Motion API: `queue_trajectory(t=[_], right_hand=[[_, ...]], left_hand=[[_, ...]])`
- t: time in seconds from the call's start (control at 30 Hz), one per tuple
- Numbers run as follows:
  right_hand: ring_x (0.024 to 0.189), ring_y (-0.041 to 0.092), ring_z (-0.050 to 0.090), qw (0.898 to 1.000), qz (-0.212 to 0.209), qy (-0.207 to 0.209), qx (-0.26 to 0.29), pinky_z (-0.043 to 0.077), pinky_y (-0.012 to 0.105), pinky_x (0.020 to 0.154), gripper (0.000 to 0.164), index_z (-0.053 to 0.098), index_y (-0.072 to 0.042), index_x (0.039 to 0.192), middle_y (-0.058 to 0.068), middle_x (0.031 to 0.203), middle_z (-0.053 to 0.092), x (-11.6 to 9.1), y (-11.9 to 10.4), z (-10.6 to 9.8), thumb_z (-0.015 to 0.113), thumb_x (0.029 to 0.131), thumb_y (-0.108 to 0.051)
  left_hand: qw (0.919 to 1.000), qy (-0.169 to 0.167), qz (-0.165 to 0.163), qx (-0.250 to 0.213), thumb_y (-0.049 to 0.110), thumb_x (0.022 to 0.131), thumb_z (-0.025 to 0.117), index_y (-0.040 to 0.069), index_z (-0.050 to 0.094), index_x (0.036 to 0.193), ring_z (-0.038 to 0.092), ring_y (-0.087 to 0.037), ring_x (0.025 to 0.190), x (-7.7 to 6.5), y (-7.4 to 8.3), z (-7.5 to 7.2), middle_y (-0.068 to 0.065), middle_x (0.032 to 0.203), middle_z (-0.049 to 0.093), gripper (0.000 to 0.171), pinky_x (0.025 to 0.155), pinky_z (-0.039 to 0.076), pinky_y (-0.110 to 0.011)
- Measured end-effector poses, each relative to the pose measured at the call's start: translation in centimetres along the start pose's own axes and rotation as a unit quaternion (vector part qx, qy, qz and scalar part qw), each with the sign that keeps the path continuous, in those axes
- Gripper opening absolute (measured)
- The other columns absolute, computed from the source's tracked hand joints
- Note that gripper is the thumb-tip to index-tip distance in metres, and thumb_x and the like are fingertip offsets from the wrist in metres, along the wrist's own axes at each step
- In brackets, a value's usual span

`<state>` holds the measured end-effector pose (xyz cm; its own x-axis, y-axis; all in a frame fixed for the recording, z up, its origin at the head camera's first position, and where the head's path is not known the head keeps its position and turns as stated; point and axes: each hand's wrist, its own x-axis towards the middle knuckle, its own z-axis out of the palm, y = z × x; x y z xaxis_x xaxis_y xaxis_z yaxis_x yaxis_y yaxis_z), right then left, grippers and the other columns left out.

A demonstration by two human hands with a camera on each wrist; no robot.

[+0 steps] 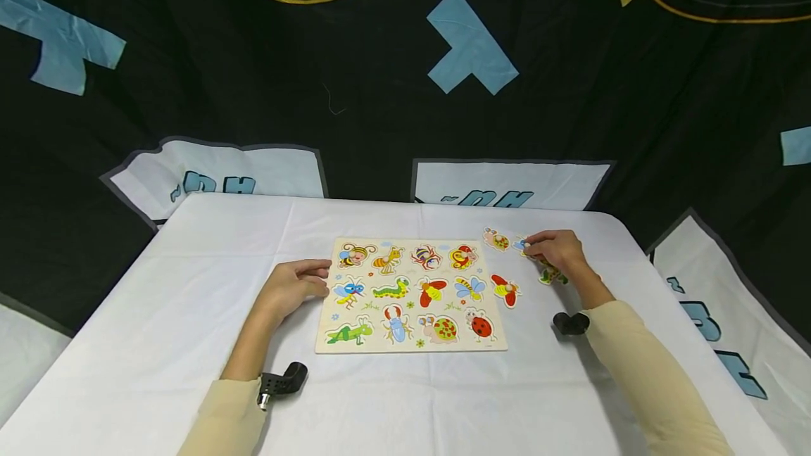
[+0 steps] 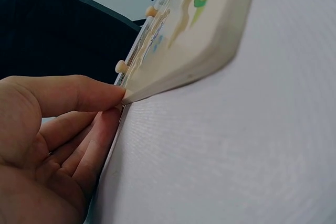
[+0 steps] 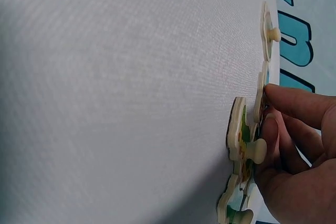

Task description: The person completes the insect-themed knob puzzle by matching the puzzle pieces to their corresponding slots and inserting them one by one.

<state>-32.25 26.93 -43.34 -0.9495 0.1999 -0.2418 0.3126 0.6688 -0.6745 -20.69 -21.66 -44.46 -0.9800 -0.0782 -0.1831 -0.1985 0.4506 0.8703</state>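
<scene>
The puzzle board (image 1: pixel 412 294), printed with colourful insects, lies flat on the table. My left hand (image 1: pixel 288 290) touches its left edge with the thumb and fingertips; in the left wrist view the thumb tip meets the board's edge (image 2: pixel 205 69). Right of the board, my right hand (image 1: pixel 557 250) pinches a small blue puzzle piece (image 1: pixel 521 245) between thumb and index finger, partly hidden by the fingers. Beside it lie a snail piece (image 1: pixel 496 239) and, partly under the hand, a green piece (image 1: pixel 548 276). A red-and-yellow winged insect piece (image 1: pixel 505 290) lies close to the board's right edge.
A white cloth covers the table (image 1: pixel 380 407). Small round knobs (image 2: pixel 121 66) stand up from the board in the left wrist view, and a knobbed piece (image 3: pixel 239 135) is near the right thumb. A black curtain (image 1: pixel 355 90) hangs behind the table.
</scene>
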Motion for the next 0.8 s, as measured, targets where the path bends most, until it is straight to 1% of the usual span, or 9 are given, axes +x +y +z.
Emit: queue_trajectory(t=[0.13,0.3,0.4,0.6,0.8], right_hand=[[0.116,0.032,0.056,1.000,0.007,0.005,0.006,0.043,0.036,0.086,0.039,0.070,-0.006,0.127,0.021,0.138,0.062,0.10,-0.15,0.07,0.070,0.093,-0.025],[0.111,0.031,0.057,1.000,0.016,0.011,0.007,0.042,0.033,0.081,0.038,0.071,-0.006,0.125,0.020,0.134,0.064,0.09,-0.34,0.09,0.071,0.093,-0.025],[0.108,0.030,0.058,1.000,0.013,0.011,0.005,0.043,0.032,0.080,0.037,0.072,-0.005,0.124,0.021,0.131,0.065,0.06,-0.43,0.02,0.072,0.092,-0.024],[0.106,0.029,0.058,1.000,0.001,0.004,0.000,0.045,0.035,0.084,0.038,0.071,-0.004,0.124,0.022,0.129,0.066,0.05,-0.57,-0.37,0.071,0.092,-0.025],[0.101,0.026,0.061,1.000,-0.010,-0.006,0.000,0.046,0.032,0.080,0.037,0.071,-0.005,0.124,0.020,0.125,0.068,-0.13,-1.00,-0.54,0.071,0.093,-0.024]], left_hand=[[1.0000,-0.003,0.001,-0.004,0.006,0.081,0.076,0.009,0.063,0.138,0.067,-0.022,0.108,-0.05,0.10,-0.13,-0.012,0.125,0.069,0.058,0.107,0.040,-0.046],[1.0000,-0.005,0.002,-0.003,0.006,0.081,0.077,0.009,0.063,0.138,0.067,-0.021,0.107,-0.08,0.22,-0.11,-0.012,0.124,0.069,0.058,0.107,0.040,-0.046],[1.0000,-0.004,0.003,-0.002,0.006,0.081,0.077,0.008,0.063,0.138,0.067,-0.021,0.106,-0.09,0.28,-0.09,-0.012,0.124,0.069,0.059,0.106,0.040,-0.046],[1.0000,-0.007,0.006,-0.002,0.006,0.080,0.076,0.009,0.063,0.138,0.067,-0.020,0.106,-0.08,0.27,-0.13,-0.012,0.124,0.070,0.059,0.106,0.040,-0.045],[0.9999,-0.007,0.008,-0.003,0.006,0.080,0.076,0.008,0.063,0.138,0.067,-0.020,0.105,-0.12,0.09,-0.13,-0.013,0.124,0.070,0.059,0.105,0.041,-0.044]])
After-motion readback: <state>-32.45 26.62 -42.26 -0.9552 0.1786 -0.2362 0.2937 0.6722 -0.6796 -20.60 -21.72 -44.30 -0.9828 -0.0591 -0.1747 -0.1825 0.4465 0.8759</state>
